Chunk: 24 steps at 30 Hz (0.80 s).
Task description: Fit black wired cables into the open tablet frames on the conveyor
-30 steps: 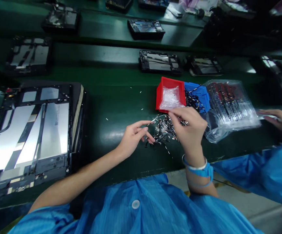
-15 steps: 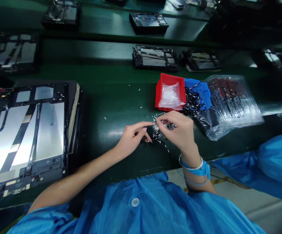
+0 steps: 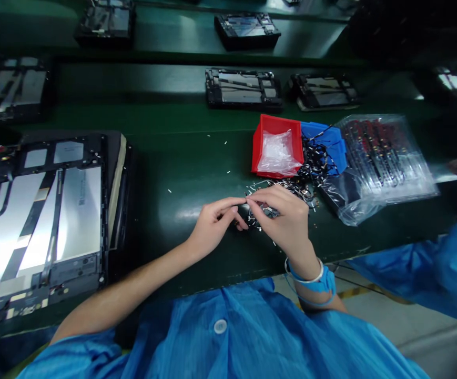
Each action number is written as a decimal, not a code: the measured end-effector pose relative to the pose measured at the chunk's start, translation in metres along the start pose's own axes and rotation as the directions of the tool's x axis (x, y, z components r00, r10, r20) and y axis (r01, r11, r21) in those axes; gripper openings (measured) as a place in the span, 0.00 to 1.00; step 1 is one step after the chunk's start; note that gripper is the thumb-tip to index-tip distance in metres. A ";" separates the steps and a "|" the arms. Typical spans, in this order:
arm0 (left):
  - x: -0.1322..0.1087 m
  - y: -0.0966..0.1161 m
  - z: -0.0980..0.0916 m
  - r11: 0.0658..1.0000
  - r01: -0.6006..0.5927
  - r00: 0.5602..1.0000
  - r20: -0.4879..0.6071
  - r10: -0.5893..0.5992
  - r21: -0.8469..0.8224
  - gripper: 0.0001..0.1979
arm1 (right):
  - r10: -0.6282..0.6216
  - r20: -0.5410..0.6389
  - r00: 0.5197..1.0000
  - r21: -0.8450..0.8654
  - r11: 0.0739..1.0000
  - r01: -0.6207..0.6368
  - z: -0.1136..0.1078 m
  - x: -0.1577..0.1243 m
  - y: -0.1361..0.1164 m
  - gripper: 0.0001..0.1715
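Observation:
My left hand (image 3: pixel 216 223) and my right hand (image 3: pixel 281 215) meet above the green bench top. The right thumb and index finger are pinched together, touching the tip of my left index finger. My left fingers are curled, with the thumb close under the index finger. Whatever sits at the fingertips is tiny and dark, too small to name. Below and behind the hands lies a loose heap of thin black cables with white ends (image 3: pixel 297 187), partly hidden by my right hand. A blue wrist strap (image 3: pixel 318 284) circles my right wrist.
Beyond the hands stand a red bin (image 3: pixel 256 150) of clear plastic pieces and a blue bin (image 3: pixel 336 150) with black cables. Bagged cables (image 3: pixel 386 163) lie to their right. Stacked opened tablets (image 3: pixel 74 210) are at left; more units (image 3: pixel 244 87) sit behind. A co-worker's sleeve (image 3: pixel 455 263) is at right.
My right hand has moved slightly down and left, its fingertips now against my left index finger. A co-worker's hand has come in at the right edge. The view has shifted a little.

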<state>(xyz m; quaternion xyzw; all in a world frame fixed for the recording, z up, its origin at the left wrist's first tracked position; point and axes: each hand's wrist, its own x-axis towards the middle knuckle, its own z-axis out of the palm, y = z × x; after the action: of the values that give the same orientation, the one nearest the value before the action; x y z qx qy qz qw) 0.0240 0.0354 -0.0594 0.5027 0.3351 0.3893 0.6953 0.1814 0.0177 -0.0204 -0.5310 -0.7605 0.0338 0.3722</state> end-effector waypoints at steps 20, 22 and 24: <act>0.002 0.000 -0.003 0.999 0.037 0.998 0.044 -0.035 -0.026 0.13 | 0.078 0.048 0.996 0.007 0.997 -0.078 -0.014 0.019 0.026 0.08; 0.002 0.000 -0.003 0.989 0.067 0.997 0.057 -0.059 -0.130 0.16 | 0.147 -0.152 0.977 -0.159 0.972 -0.171 -0.017 0.021 0.037 0.11; 0.003 0.001 -0.002 0.968 0.087 0.994 0.083 -0.069 -0.235 0.20 | 0.231 -0.252 0.940 -0.199 0.938 -0.284 -0.018 0.019 0.045 0.14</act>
<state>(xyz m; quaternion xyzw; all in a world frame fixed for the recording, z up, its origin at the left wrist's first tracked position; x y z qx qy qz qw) 0.0234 0.0390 -0.0591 0.4162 0.2793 0.3803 0.7773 0.2243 0.0472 -0.0174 -0.6666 -0.6356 -0.0669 0.3836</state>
